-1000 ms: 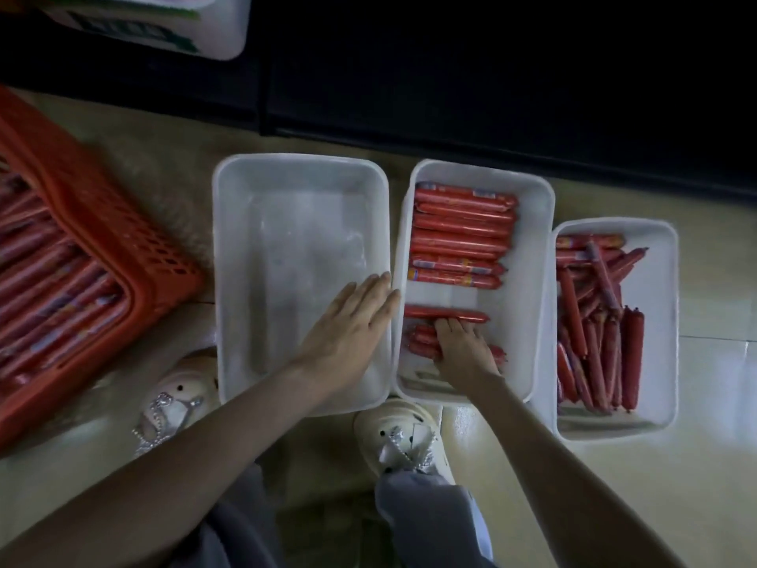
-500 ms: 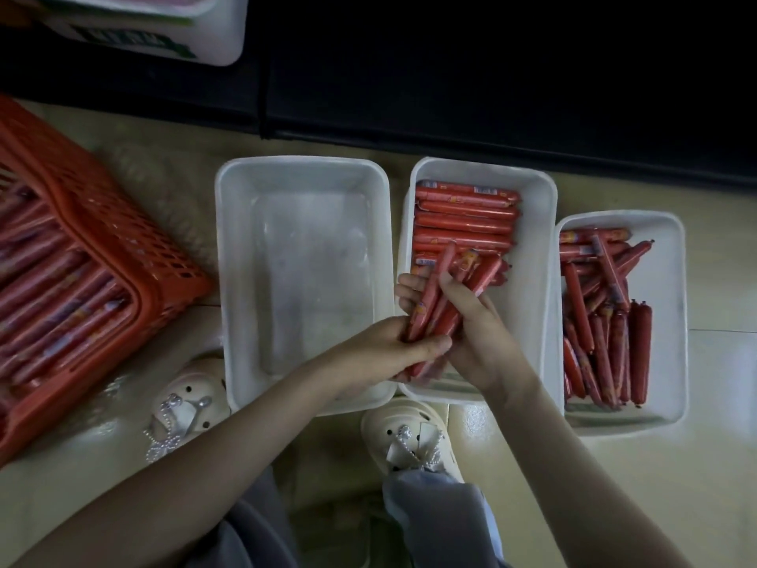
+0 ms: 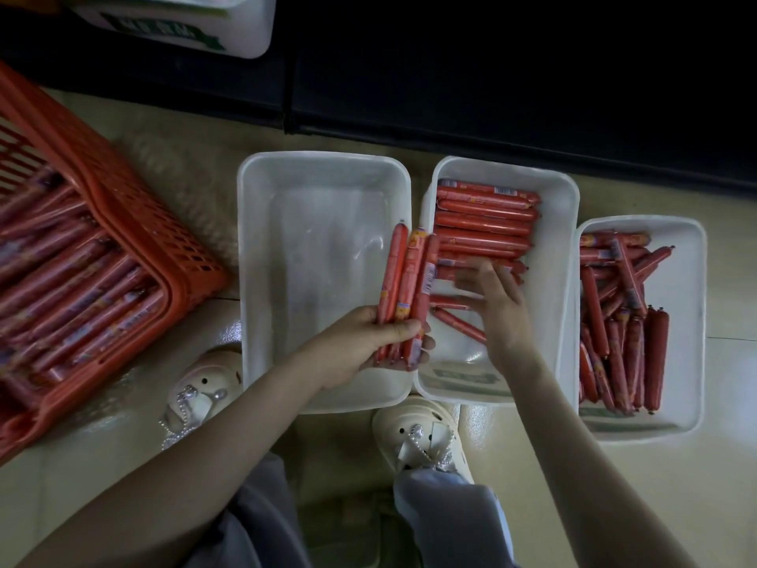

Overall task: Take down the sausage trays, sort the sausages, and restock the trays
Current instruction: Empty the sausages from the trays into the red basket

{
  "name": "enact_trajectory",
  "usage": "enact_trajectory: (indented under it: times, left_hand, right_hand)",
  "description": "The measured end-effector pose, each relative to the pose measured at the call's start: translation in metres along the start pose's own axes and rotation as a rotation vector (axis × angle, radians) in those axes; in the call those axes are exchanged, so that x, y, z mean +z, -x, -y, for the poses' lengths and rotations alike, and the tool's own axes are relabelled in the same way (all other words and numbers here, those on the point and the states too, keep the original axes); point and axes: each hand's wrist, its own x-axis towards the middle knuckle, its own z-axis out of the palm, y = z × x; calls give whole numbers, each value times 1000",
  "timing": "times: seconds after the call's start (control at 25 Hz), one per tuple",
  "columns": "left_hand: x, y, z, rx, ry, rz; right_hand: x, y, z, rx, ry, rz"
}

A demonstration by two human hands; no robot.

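Three white trays sit side by side on the floor (image 3: 729, 485). The left tray (image 3: 252, 280) has no sausages in it. The left hand (image 3: 360, 348) is over the near right corner of this tray. Its fingers (image 3: 399, 330) are curled tight around the low end of a small bunch of sausages (image 3: 405, 280). The bunch points up and away from the person, right above the edge where the left tray meets the middle tray (image 3: 563, 280).

The right hand (image 3: 499, 309) is over the middle tray. It looks blurry. Its fingers are stretched out and a little apart, and they hold nothing. They reach over a neat row of sausages (image 3: 483, 217) that lies across the far half of the tray. One loose sausage (image 3: 456, 321) lies slanted just beside this hand, on the tray's bottom.

The right tray (image 3: 696, 321) holds a messy pile of sausages (image 3: 614, 334). Some lie across and some point up and down.

On the far left is an orange basket (image 3: 135, 223), tipped a bit, with many more sausages (image 3: 61, 289) inside. Two pale shoes (image 3: 205, 383) (image 3: 418, 432) stand on the floor near the trays. A white tub (image 3: 237, 34) sits at the top edge.
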Motion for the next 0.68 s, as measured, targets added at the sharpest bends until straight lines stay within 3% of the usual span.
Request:
enact_trajectory:
  times: [0.04, 0.08, 0.2, 0.28, 0.36, 0.44, 0.52, 0.6, 0.68]
  left_hand:
    - [-2, -2, 0, -9, 35, -36]
    - [-3, -3, 1, -19, 61, -63]
    - [-5, -5, 2, -47, 78, -100]
    - [-5, -5, 3, -61, 69, -101]
    - [-5, -4, 2, -69, 53, -92]
    - [-5, -1, 0, -69, 33, -80]
    - [-4, 4, -5, -46, 13, -71]
    - [-3, 12, -14, -8, -21, -75]
    - [1, 27, -26, 29, -83, -65]
  right_hand:
    - [-11, -7, -14, -44, 213, -115]
    - [-21, -11, -31, -65, 511, -120]
    - [-34, -16, -84, -225, 1347, 73]
    - [-32, -17, -92, -272, 1508, 90]
    - [-31, -21, -87, -173, 1526, 129]
    - [-34, -22, -77, -17, 1398, 164]
    - [-33, -14, -58, 80, 1078, 49]
    - [-26, 4, -28, 162, 517, -63]
    - [-9, 29, 15, 214, -118, 24]
